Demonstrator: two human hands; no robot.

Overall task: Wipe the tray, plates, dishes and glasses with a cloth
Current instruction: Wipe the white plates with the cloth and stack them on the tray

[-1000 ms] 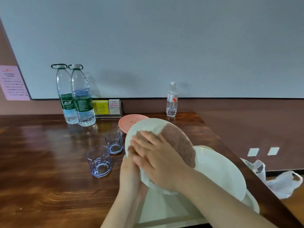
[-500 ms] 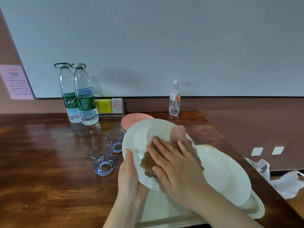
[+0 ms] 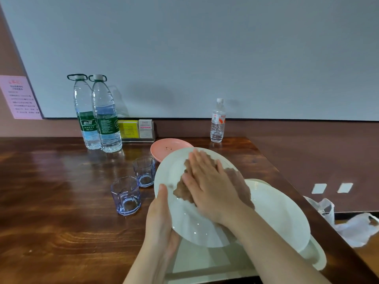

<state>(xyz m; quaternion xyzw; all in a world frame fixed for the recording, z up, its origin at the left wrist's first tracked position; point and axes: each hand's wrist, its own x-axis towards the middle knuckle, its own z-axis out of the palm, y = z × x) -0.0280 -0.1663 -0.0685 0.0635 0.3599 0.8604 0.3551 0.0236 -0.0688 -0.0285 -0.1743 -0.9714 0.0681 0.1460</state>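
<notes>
A: Labels?
B: Two big bottles [image 3: 96,113] at the tabletop's far edge, green labels, print too small to read, water partway up. Small bottle [image 3: 218,121] further right along that edge, red-and-white label, nearly empty. Yellow and white cards [image 3: 136,129] in a holder beside the big bottles, unreadable. Pink notice [image 3: 20,97] on the wall, blurred.
A: Grip?
B: Left hand [image 3: 162,220] curled round the white plate [image 3: 174,173] rim, thumb on top, plate tilted above the tray [image 3: 201,261]. Right hand [image 3: 207,185] flat, fingers straight, pressing brown cloth [image 3: 182,191] onto the plate face.
A: Other vessels?
B: Second plate [image 3: 283,214] on the tray, near the tabletop's right edge. Pink dish [image 3: 170,147] behind, dark crumbs inside. Two blue glasses [image 3: 134,186] left of the plate, nothing inside. Plastic bag [image 3: 352,226] past the right edge.
</notes>
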